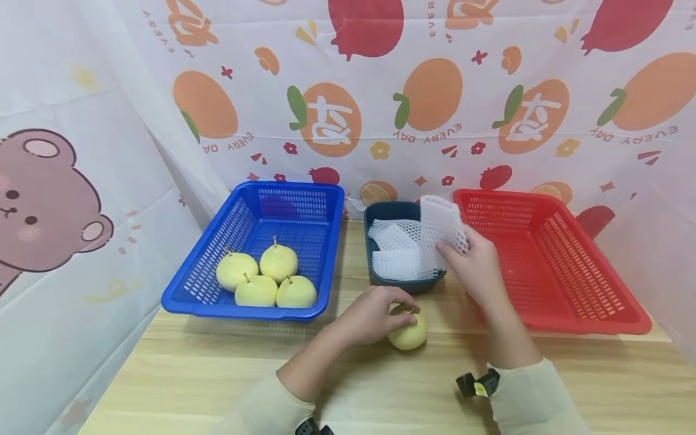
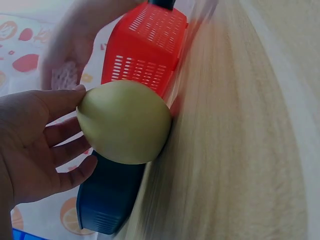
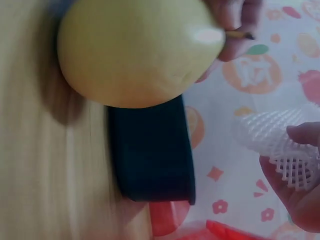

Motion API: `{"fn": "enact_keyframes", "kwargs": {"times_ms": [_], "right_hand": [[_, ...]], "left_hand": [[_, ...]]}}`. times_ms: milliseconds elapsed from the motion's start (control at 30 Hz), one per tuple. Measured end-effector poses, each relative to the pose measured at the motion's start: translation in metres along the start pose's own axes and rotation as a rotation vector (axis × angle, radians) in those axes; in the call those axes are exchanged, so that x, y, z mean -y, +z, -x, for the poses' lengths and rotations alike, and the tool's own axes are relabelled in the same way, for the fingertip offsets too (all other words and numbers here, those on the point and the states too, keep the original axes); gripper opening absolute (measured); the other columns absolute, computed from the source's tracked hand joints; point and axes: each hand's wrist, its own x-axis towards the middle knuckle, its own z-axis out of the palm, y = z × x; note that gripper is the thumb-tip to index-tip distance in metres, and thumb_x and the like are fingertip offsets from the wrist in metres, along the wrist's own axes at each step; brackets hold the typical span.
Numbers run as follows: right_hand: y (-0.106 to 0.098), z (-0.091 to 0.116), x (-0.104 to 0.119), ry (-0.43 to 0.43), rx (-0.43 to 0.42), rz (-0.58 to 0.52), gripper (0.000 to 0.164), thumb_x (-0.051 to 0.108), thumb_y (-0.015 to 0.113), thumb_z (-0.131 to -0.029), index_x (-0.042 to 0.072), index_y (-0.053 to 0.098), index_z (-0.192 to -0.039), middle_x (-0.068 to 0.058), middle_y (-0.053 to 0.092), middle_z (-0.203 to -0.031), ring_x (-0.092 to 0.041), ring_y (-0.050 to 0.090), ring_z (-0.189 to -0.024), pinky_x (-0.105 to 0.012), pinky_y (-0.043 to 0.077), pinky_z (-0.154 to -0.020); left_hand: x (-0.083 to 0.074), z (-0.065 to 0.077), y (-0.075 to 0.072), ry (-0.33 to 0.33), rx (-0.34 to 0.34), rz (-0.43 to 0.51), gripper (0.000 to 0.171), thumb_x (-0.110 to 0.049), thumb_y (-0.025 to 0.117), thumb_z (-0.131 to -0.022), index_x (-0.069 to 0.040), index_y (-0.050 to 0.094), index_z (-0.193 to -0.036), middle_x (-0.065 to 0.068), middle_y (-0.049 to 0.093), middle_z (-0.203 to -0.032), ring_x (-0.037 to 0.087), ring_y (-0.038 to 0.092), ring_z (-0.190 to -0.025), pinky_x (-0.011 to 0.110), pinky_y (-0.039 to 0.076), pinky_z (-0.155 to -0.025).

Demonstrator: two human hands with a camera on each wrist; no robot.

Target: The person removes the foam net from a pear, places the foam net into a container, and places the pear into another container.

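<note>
A yellow pear (image 1: 409, 333) rests on the wooden table in front of the dark box, its stem pointing up. My left hand (image 1: 375, 315) holds it near the top, thumb and fingertips about the stem end. The left wrist view shows the thumb against the pear (image 2: 127, 122) and the other fingers spread behind it. Above the dark box (image 1: 405, 286), my right hand (image 1: 480, 266) pinches a white foam net sleeve (image 1: 441, 225) between thumb and fingers. More white net sleeves (image 1: 397, 263) lie inside that box.
A blue basket (image 1: 176, 300) with several pears (image 1: 278, 263) stands at the left. To the right of the dark box is a red basket (image 1: 592, 323). A fruit-print curtain (image 1: 380, 109) hangs right behind the containers. The wooden table (image 1: 179, 374) extends toward the front.
</note>
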Motion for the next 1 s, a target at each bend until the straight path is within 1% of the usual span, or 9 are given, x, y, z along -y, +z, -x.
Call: {"fn": "enact_keyframes", "kwargs": {"times_ms": [167,300,400,467,567,633,733,867,1000], "right_hand": [[0.026,-0.030,-0.003,-0.123,-0.040,0.137,0.053,0.024,0.071,-0.084,0.021,0.053,-0.134,-0.008,0.061,-0.124,-0.029,0.061,-0.109,-0.049,0.052,-0.084],[0.052,-0.046,-0.009,-0.216,-0.116,0.241,0.052,0.016,0.069,-0.085,0.025,0.053,-0.134,-0.003,0.060,-0.127,-0.025,0.058,-0.116,-0.045,0.047,-0.095],[0.066,-0.052,-0.014,-0.245,-0.119,0.337,0.057,0.013,0.068,-0.085,0.028,0.050,-0.136,0.000,0.056,-0.134,-0.022,0.052,-0.124,-0.042,0.045,-0.099],[0.074,-0.055,-0.019,-0.213,-0.063,0.420,0.064,0.013,0.068,-0.084,0.032,0.044,-0.140,0.001,0.050,-0.139,-0.023,0.047,-0.129,-0.044,0.044,-0.099],[0.082,-0.059,-0.028,-0.138,0.095,0.535,0.071,0.012,0.066,-0.085,0.036,0.035,-0.144,-0.001,0.041,-0.147,-0.028,0.039,-0.134,-0.050,0.044,-0.098],[0.086,-0.062,-0.033,-0.097,0.212,0.602,0.071,0.013,0.064,-0.086,0.036,0.031,-0.146,-0.003,0.036,-0.150,-0.031,0.034,-0.136,-0.053,0.041,-0.100],[0.091,-0.064,-0.039,-0.082,0.370,0.658,0.063,0.018,0.058,-0.091,0.031,0.031,-0.147,-0.009,0.030,-0.152,-0.035,0.029,-0.138,-0.057,0.034,-0.104],[0.097,-0.065,-0.042,-0.043,0.540,0.656,0.058,0.039,0.046,-0.094,0.030,0.027,-0.148,-0.011,0.022,-0.155,-0.041,0.019,-0.140,-0.063,0.019,-0.109],[0.102,-0.063,-0.043,0.026,0.661,0.579,0.057,0.053,0.029,-0.095,0.035,0.022,-0.149,-0.008,0.011,-0.158,-0.046,0.006,-0.141,-0.067,0.006,-0.109]], "left_hand": [[-0.001,0.001,0.001,0.010,-0.013,-0.005,0.018,-0.031,0.069,-0.086,-0.022,0.071,-0.101,-0.017,0.068,-0.099,0.000,0.060,-0.100,0.022,0.047,-0.089],[0.001,0.001,0.001,0.013,-0.019,-0.007,0.018,-0.031,0.069,-0.085,-0.022,0.072,-0.101,-0.017,0.068,-0.098,-0.001,0.060,-0.098,0.021,0.048,-0.088],[0.001,0.001,0.001,0.013,-0.020,-0.008,0.018,-0.031,0.069,-0.085,-0.022,0.072,-0.100,-0.016,0.068,-0.097,-0.001,0.060,-0.098,0.020,0.048,-0.087],[0.001,0.001,0.000,0.012,-0.018,-0.006,0.017,-0.031,0.069,-0.086,-0.022,0.071,-0.100,-0.017,0.068,-0.097,-0.001,0.060,-0.097,0.020,0.048,-0.087],[0.001,0.002,0.000,0.006,-0.012,-0.007,0.016,-0.031,0.069,-0.086,-0.022,0.072,-0.099,-0.017,0.068,-0.097,-0.001,0.060,-0.097,0.020,0.048,-0.087],[0.000,0.002,0.000,0.005,-0.006,-0.013,0.016,-0.031,0.069,-0.086,-0.022,0.072,-0.099,-0.017,0.068,-0.097,-0.001,0.060,-0.097,0.020,0.048,-0.087],[0.000,0.001,-0.001,0.010,0.002,-0.025,0.016,-0.031,0.069,-0.086,-0.023,0.072,-0.099,-0.017,0.068,-0.097,-0.001,0.060,-0.097,0.020,0.048,-0.086],[0.000,0.001,-0.001,0.022,-0.003,-0.026,0.016,-0.031,0.068,-0.086,-0.022,0.072,-0.099,-0.017,0.068,-0.096,-0.001,0.060,-0.096,0.019,0.048,-0.085],[0.001,0.001,-0.002,0.027,-0.010,-0.020,0.016,-0.030,0.069,-0.086,-0.022,0.072,-0.099,-0.016,0.068,-0.094,-0.002,0.060,-0.093,0.018,0.048,-0.084]]}}
